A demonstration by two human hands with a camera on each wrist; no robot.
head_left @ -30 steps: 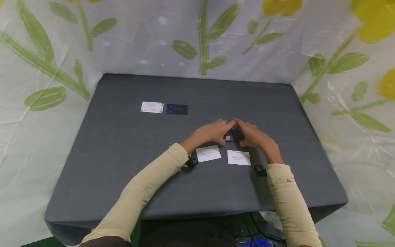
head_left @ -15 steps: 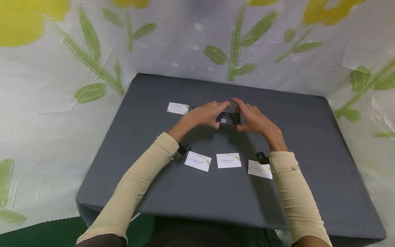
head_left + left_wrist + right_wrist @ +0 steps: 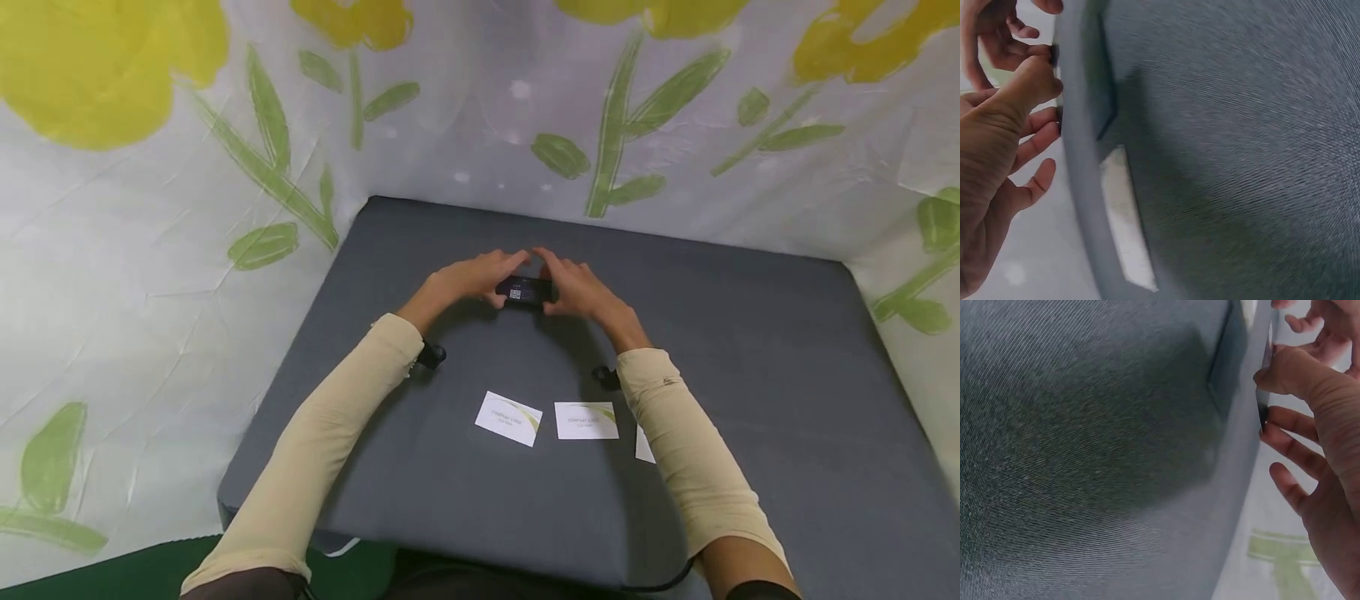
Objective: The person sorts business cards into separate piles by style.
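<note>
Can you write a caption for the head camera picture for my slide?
Two hands hold a dark card above a grey table, with white cards lying nearer.

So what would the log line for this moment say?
left hand: pinches dark card | right hand: pinches same card, held above grey table | white cards: flat near front edge

Grey worktop (image 3: 1229,144) fills most of the view, fabric weave blurred. On it a dark card (image 3: 1105,100) w/ a white card (image 3: 1127,225) just beside it, both lying flat near the worktop's far edge. Left hand (image 3: 997,162) sits off that edge, thumb & fingertips pinching a thin dark item (image 3: 1055,56), mostly hidden. Right hand's fingers (image 3: 1004,31) curl at the same item, opposite the left hand.
</note>
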